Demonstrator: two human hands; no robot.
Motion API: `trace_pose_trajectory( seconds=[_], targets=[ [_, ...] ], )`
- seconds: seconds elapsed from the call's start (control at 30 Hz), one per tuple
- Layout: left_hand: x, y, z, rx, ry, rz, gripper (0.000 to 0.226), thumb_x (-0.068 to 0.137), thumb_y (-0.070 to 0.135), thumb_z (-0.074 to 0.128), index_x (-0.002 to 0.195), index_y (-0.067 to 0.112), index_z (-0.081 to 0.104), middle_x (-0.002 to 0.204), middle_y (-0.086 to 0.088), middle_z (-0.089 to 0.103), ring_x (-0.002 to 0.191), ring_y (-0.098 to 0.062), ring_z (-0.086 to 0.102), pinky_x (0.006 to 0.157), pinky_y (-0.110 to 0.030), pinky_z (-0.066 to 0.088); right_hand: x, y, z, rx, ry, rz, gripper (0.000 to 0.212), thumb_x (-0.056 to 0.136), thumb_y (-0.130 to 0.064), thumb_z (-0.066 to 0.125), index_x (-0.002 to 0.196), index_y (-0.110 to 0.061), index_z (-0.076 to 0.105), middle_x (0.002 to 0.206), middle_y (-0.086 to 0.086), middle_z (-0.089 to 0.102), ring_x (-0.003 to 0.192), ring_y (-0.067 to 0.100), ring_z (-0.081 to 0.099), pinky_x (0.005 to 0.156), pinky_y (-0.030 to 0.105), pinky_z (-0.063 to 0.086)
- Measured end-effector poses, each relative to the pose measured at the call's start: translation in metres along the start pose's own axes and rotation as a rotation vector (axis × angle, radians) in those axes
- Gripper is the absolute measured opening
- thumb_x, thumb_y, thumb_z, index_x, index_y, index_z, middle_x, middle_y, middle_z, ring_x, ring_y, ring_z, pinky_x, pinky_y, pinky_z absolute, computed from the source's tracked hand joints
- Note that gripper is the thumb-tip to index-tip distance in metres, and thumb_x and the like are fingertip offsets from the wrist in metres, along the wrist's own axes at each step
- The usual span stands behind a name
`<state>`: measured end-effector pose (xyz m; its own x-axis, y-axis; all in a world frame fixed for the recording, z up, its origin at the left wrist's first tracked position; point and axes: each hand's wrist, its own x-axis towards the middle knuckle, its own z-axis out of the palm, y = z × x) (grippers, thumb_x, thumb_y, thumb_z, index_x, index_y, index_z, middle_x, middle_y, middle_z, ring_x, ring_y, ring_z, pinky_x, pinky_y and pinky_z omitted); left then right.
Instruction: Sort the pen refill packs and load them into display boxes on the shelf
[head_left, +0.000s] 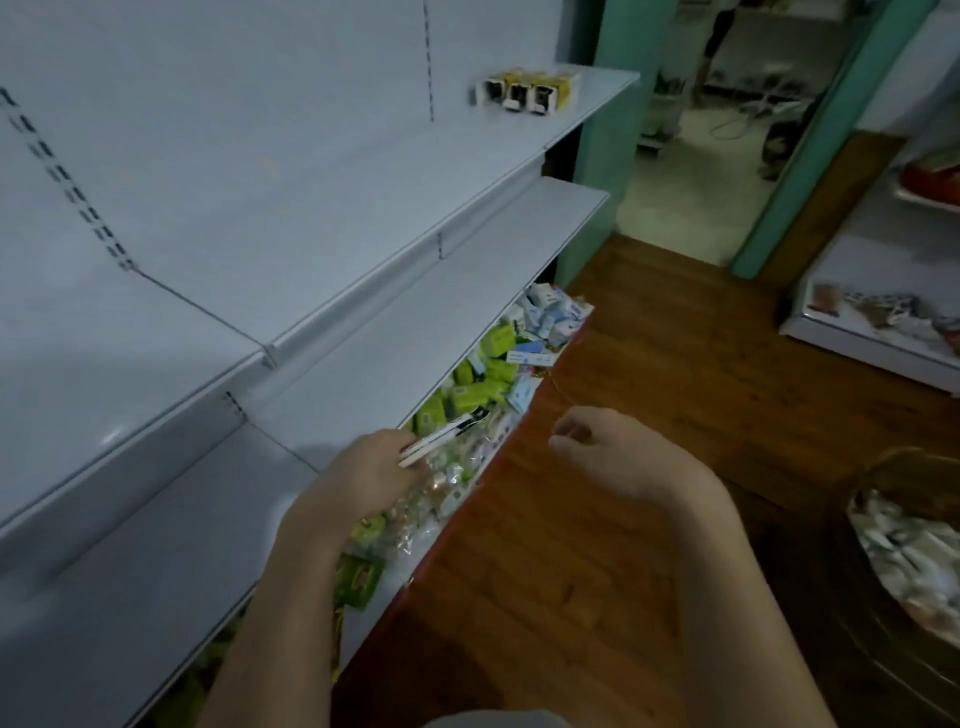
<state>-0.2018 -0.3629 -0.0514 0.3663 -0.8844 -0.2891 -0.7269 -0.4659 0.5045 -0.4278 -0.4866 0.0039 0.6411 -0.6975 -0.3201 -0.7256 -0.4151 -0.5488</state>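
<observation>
My left hand (371, 465) grips a few slim white refill packs (441, 436) with dark tips, just over the bottom shelf's heap of stock. That heap (467, 395) holds green boxes, pale blue packs and clear bags, lying under the middle shelf board. My right hand (618, 449) hovers over the wooden floor to the right, fingers loosely curled, holding nothing. Three yellow display boxes (524, 92) with open dark fronts stand side by side on the top shelf (363, 218), far right end.
The middle shelf (415, 332) is a bare grey board. A round basket (914, 540) of mixed packs sits on the floor at right. A low white shelf (883, 322) with goods stands at far right, beyond it a green-framed doorway (691, 156).
</observation>
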Motion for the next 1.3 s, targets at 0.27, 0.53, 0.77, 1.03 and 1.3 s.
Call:
trace_pose_trajectory(
  seconds=[0.27,0.53,0.77,1.03,1.3],
  targets=[
    [0.082,0.115,0.044,-0.274,0.154,0.080,0.026,0.101,0.031,0.050,0.077,0.023,0.055,0.069,-0.005,0.058,0.061,-0.020,0.056,0.057,-0.025,0.039,0.029,0.105,-0.042,0.112,0.040,0.034,0.027,0.101,-0.034,0.050,0.122,-0.022,0.061,0.114,-0.003,0.063,0.102,0.012,0.056,0.088,0.031,0.049],
    [0.212,0.165,0.049,-0.638,0.112,0.058,0.034,0.098,0.044,0.052,0.070,0.025,0.053,0.051,0.011,0.043,0.048,-0.012,0.042,0.057,-0.029,0.035,0.135,0.168,-0.099,0.108,-0.037,0.157,0.029,0.100,-0.039,0.050,0.125,-0.024,0.058,0.118,-0.006,0.059,0.107,0.013,0.056,0.086,0.027,0.046],
    [0.358,0.232,0.022,-0.800,0.064,0.177,0.033,0.097,0.040,0.055,0.066,0.029,0.050,0.053,0.010,0.036,0.049,-0.013,0.035,0.053,-0.031,0.028,0.227,0.191,-0.194,0.107,0.159,0.250,0.023,0.101,-0.041,0.048,0.119,-0.031,0.058,0.106,-0.014,0.056,0.086,0.001,0.053,0.073,0.022,0.048],
    [0.498,0.316,0.018,-0.865,0.030,0.220,0.029,0.098,0.036,0.054,0.075,0.020,0.053,0.054,0.007,0.036,0.052,-0.014,0.034,0.056,-0.035,0.031,0.313,0.245,-0.289,0.100,-0.013,0.344,0.034,0.100,-0.046,0.047,0.129,-0.028,0.054,0.126,-0.003,0.058,0.105,0.017,0.054,0.089,0.032,0.048],
    [0.621,0.401,0.010,-0.810,0.169,0.211,0.028,0.099,0.031,0.053,0.075,0.017,0.050,0.056,0.000,0.035,0.053,-0.019,0.034,0.056,-0.036,0.032,0.440,0.320,-0.399,-0.024,-0.074,0.186,0.038,0.101,-0.043,0.047,0.133,-0.024,0.053,0.133,0.000,0.057,0.113,0.019,0.056,0.089,0.031,0.046]
  ],
)
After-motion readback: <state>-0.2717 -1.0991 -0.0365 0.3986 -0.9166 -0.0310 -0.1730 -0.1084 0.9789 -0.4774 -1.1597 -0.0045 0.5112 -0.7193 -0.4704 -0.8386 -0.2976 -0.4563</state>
